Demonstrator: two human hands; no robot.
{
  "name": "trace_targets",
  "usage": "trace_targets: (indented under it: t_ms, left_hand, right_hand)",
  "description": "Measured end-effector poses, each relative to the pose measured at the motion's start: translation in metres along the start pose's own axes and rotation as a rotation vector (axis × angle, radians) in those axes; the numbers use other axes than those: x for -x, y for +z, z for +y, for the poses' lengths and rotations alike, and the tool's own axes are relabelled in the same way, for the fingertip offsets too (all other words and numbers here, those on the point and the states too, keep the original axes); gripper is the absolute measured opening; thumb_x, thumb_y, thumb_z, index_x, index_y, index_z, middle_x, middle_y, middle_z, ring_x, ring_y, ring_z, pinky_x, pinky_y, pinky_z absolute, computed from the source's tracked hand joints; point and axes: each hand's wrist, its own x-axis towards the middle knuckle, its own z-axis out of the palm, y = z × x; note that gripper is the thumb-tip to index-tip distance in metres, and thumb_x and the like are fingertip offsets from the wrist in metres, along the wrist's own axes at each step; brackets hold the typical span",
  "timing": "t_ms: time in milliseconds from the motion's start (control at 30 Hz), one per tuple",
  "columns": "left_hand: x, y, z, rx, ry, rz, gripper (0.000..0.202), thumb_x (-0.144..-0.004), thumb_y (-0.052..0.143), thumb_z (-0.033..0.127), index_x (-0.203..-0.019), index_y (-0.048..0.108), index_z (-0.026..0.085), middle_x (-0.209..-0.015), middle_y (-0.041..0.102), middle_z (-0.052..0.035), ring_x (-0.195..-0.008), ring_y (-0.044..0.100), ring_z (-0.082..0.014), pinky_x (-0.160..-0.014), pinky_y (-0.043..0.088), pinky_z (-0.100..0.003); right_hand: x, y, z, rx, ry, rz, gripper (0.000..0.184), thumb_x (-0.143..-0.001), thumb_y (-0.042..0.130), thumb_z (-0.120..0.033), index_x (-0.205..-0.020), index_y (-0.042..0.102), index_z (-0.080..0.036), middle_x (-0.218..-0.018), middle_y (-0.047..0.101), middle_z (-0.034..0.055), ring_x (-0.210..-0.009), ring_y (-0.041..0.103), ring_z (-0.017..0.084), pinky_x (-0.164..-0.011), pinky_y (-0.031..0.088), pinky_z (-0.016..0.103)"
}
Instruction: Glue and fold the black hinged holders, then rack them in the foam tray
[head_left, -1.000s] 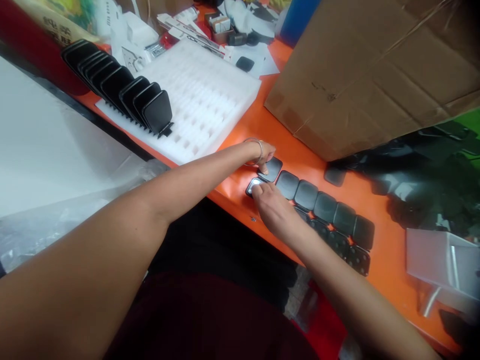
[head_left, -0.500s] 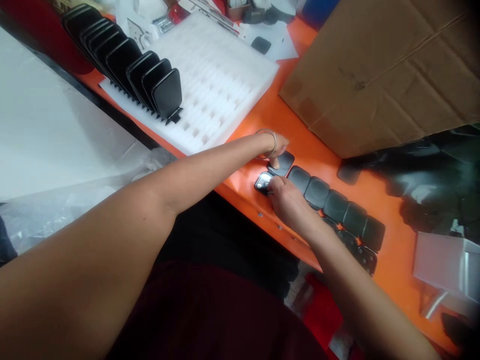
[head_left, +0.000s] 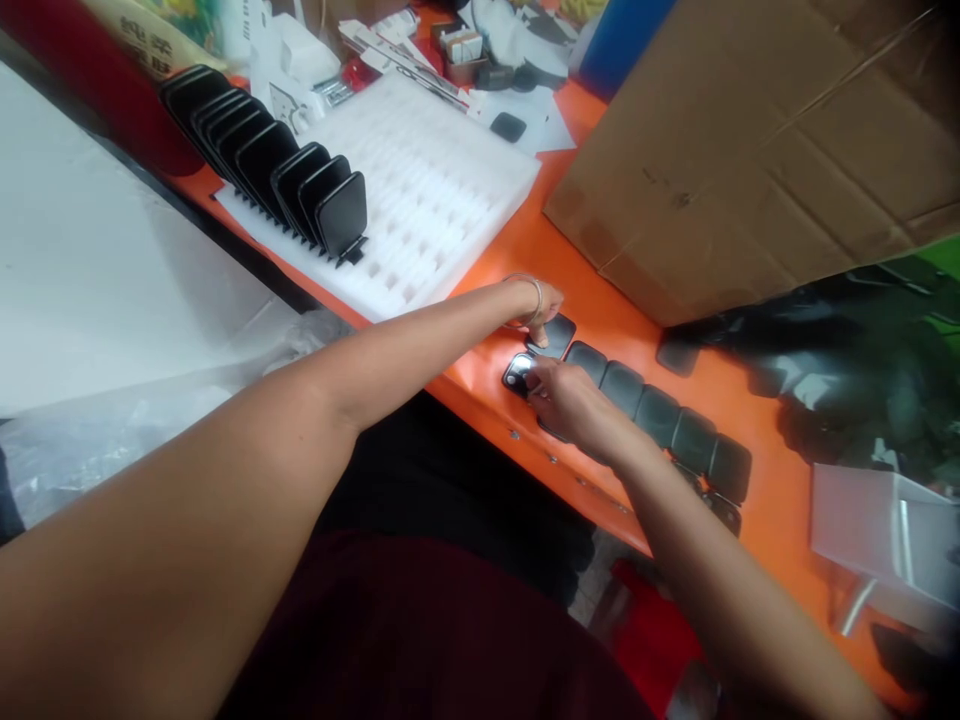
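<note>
Panels (head_left: 658, 415) lie right of foam (head_left: 442, 165), touching my left hand (head_left: 546, 308) and right hand (head_left: 566, 395). From here I can't tell either grip.

"Where does the light land?"

"Diffuse light washes the white foam (head_left: 431, 185) pale above centre; a hard glint flares off a black plate (head_left: 515, 376) mid-frame."

"And the shadows?"

"Near-black across the lower centre and the upper-right corner."

"Sharpness?"

"Soft throughout, smeared and stretched toward the right edge, where a glossy dark pile (head_left: 832, 400) seems too blurred to read."
</note>
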Motion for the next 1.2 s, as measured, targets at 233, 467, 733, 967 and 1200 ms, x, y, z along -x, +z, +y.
trace_targets:
  t_ms: [233,467,733,967,1200]
  left_hand:
    - [-0.004,0.0,-0.002,-0.013,0.016,-0.026,0.031,-0.063,0.075,0.031,-0.09,0.063,0.023,-0.096,0.066,-0.0023,-0.089,0.058,-0.0234,-0.068,0.039,-0.03]
    - [-0.017,0.004,-0.011,0.012,0.012,-0.026,0.039,-0.058,0.078,0.037,-0.092,0.061,0.025,-0.093,0.067,-0.0011,-0.086,0.058,-0.0227,-0.068,0.04,-0.03]
    - [-0.021,0.007,-0.016,-0.014,0.035,-0.002,0.05,-0.057,0.076,0.041,-0.1,0.057,0.024,-0.097,0.068,-0.0025,-0.082,0.059,-0.0197,-0.063,0.039,-0.026]
    - [-0.02,0.007,-0.016,-0.021,0.037,0.0,0.052,-0.058,0.075,0.042,-0.102,0.055,0.024,-0.097,0.069,-0.0011,-0.08,0.059,-0.0176,-0.06,0.037,-0.023]
    - [-0.021,0.007,-0.017,-0.011,0.039,-0.012,0.057,-0.057,0.074,0.045,-0.106,0.055,0.023,-0.096,0.069,-0.0021,-0.077,0.059,-0.0175,-0.057,0.037,-0.023]
  right_hand:
    - [-0.004,-0.007,-0.007,0.026,0.06,-0.058,0.015,-0.062,0.052,-0.008,-0.069,0.047,-0.02,-0.062,0.054,0.0008,-0.056,0.046,0.014,-0.052,0.03,0.025]
    - [0.02,-0.026,-0.001,-0.499,0.061,-0.147,0.01,-0.066,0.061,-0.019,-0.073,0.054,-0.02,-0.072,0.06,0.0017,-0.063,0.054,0.015,-0.055,0.04,0.026]
    - [0.041,-0.03,0.008,-1.063,0.128,0.222,0.026,-0.066,0.074,-0.031,-0.072,0.051,-0.02,-0.081,0.061,0.0019,-0.072,0.057,0.015,-0.065,0.045,0.029]
    - [0.048,-0.007,0.006,-1.007,0.276,0.17,0.027,-0.068,0.072,-0.036,-0.078,0.053,-0.019,-0.074,0.064,0.002,-0.063,0.059,0.015,-0.057,0.044,0.027]
    - [0.042,0.005,0.014,-0.881,0.321,0.288,0.023,-0.072,0.065,-0.036,-0.083,0.054,-0.019,-0.074,0.064,0.0031,-0.064,0.06,0.017,-0.056,0.044,0.026]
